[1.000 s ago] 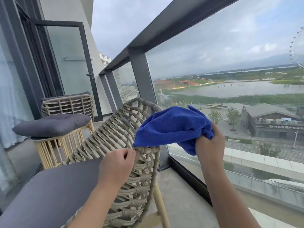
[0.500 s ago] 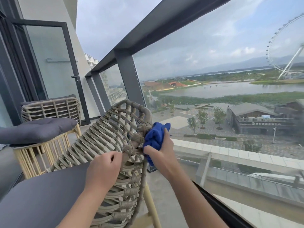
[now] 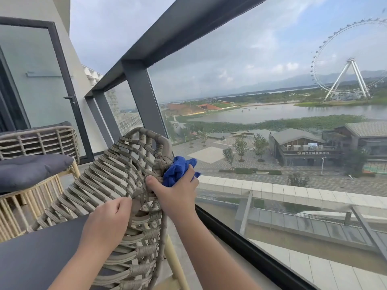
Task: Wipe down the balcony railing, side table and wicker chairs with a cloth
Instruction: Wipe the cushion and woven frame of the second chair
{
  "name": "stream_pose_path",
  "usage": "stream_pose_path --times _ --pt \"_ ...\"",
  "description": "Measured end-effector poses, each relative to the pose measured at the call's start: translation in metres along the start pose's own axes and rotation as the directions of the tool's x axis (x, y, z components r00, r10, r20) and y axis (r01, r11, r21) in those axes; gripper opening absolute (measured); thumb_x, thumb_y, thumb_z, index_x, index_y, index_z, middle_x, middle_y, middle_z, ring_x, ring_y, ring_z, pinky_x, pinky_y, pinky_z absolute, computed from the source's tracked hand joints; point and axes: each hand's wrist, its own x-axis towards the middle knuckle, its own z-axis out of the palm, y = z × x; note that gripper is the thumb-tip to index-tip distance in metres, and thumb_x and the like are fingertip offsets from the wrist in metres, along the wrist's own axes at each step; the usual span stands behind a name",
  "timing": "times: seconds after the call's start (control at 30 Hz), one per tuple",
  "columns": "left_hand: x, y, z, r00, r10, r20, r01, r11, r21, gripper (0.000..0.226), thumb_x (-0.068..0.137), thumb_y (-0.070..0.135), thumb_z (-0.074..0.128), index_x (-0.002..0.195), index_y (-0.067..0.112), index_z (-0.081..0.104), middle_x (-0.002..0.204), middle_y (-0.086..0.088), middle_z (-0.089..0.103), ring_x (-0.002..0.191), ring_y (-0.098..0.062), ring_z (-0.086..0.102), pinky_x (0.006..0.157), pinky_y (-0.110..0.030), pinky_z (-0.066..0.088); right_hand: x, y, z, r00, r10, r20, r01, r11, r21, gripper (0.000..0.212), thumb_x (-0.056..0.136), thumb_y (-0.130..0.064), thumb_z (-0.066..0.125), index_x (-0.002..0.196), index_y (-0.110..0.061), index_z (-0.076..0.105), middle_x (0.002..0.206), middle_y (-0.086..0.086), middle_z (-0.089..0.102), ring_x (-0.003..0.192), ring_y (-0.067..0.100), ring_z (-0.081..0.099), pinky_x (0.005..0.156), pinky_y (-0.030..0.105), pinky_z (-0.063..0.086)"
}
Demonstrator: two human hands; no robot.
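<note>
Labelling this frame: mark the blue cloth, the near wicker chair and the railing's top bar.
blue cloth [image 3: 177, 171], head view, bunched folds above the fingers
near wicker chair [image 3: 117, 170], head view, woven backrest
railing's top bar [image 3: 188, 28], head view, dark underside

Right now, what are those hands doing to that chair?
A person is cleaning a woven tan wicker chair on a balcony. The right hand presses a bunched blue cloth against the outer edge of the chair's back, near its top corner. The left hand grips the same edge lower down, steadying it. A second wicker chair stands behind.
</note>
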Motion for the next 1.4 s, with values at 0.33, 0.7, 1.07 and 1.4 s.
stream_pose_path --times 0.33,0.7,1.07,1.4 --pt "0.037 0.007 0.032 0.994 -0.059 0.096 0.055 0.997 0.053 0.038 0.106 0.025 0.032 0.08 0.003 0.049 0.074 -0.013 0.059 0.08 -0.035 0.055 0.067 -0.041 0.036 0.038 -0.017 -0.006 0.987 0.156 0.028 -0.155 0.988 -0.029 0.119 0.076 -0.057 0.068 0.163 -0.025 -0.007 0.166 0.01 0.004 0.149 0.041 0.018 0.119 0.057 0.026" --pt "0.07 0.025 0.065 0.993 -0.038 0.112 0.027 0.995 0.091 0.035 0.107 0.016 0.033 0.079 0.006 0.052 0.084 -0.013 0.06 0.086 -0.039 0.051 0.075 -0.048 0.039 0.083 -0.008 0.006 0.987 0.147 -0.067 -0.152 0.985 -0.085 0.126 0.071 -0.065 0.072 0.163 -0.022 -0.004 0.163 0.013 0.012 0.144 0.042 0.025 0.119 0.057 0.026" --pt "0.074 0.037 0.07 0.992 -0.053 0.113 0.045 0.997 0.07 0.037 0.108 0.017 0.033 0.08 0.01 0.056 0.081 -0.007 0.055 0.092 -0.04 0.051 0.078 -0.048 0.038 0.1 0.0 0.011 0.988 0.127 -0.091 -0.132 0.989 -0.063 0.122 0.066 -0.065 0.064 0.162 -0.025 -0.001 0.161 0.013 0.018 0.142 0.042 0.026 0.118 0.056 0.026" --pt "0.078 0.033 0.072 0.99 -0.09 0.109 0.092 0.996 -0.012 0.039 0.108 0.023 0.033 0.081 0.016 0.059 0.077 0.007 0.051 0.09 -0.031 0.045 0.078 -0.044 0.033 0.101 0.002 0.011 0.989 0.111 -0.1 -0.12 0.989 -0.087 0.123 0.067 -0.07 0.061 0.163 -0.025 -0.002 0.162 0.012 0.017 0.141 0.042 0.028 0.119 0.055 0.026"
